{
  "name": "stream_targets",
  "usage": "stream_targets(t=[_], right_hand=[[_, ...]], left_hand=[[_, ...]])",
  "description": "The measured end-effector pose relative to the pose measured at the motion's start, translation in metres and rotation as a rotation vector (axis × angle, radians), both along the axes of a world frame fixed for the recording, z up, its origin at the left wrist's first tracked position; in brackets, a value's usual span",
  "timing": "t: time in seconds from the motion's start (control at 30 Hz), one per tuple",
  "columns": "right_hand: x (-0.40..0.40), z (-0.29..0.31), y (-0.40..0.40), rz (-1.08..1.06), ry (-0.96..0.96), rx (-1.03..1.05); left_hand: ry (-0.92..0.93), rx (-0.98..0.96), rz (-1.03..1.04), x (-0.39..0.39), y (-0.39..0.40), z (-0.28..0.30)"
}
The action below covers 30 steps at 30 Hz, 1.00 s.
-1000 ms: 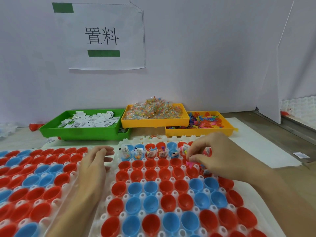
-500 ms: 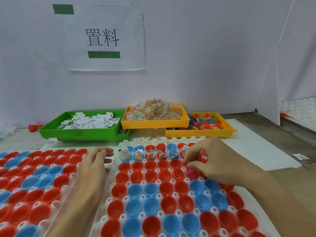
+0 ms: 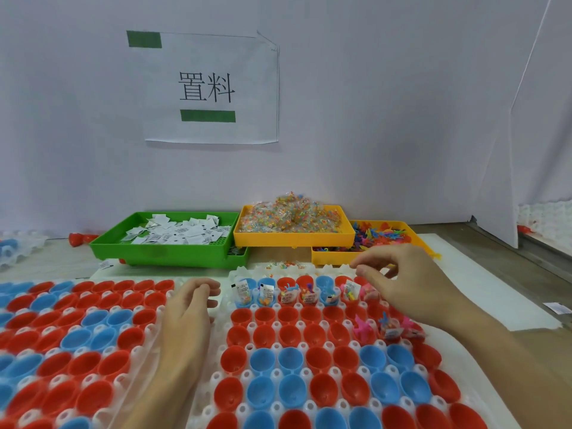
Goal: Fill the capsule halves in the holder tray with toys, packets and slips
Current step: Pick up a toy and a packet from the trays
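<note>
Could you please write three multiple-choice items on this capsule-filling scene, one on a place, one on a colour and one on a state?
1. Where does the left hand rest?
A. in the green tray
B. at the seam between the two holder trays
C. on the wall sign

2. What colour is the tray that holds the paper slips?
A. green
B. yellow
C. blue

3. What is the state of the far row of capsule halves in the right holder tray?
A. empty
B. capped with lids
C. filled with slips and toys

Answers:
1 B: its loosely curled fingers lie where the left holder tray meets the right one.
2 A: the slips lie in the green tray, while the packets sit in a yellow tray.
3 C: slips and small toys stick up out of those open halves.
</note>
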State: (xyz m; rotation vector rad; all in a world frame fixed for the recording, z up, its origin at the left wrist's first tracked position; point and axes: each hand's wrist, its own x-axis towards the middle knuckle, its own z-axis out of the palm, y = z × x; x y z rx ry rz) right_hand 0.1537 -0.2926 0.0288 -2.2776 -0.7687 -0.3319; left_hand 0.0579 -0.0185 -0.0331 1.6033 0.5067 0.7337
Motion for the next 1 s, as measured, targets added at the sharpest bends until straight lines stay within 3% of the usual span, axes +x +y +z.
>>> stream_targets(t=[0.27,0.43,0.6,1.0], right_hand=[[0.084,0.04,0.072,-0.059,0.036,-0.144],[0.133,0.03,0.115,-0.131,0.108,-0.345],[0.154,0.018,0.129,-0.201,0.217,-0.404],[0.149,0.015,0.107,-0.174,0.311,0.015]], left_hand=[[0.0,-0.036,0.004,-0.001,-0.001,0.002],[-0.016,-0.043,0.027,0.0,-0.002,0.004],[-0.021,-0.053,0.029,0.001,-0.001,0.003],[-0.021,-0.056,0.012,0.0,-0.002,0.003]])
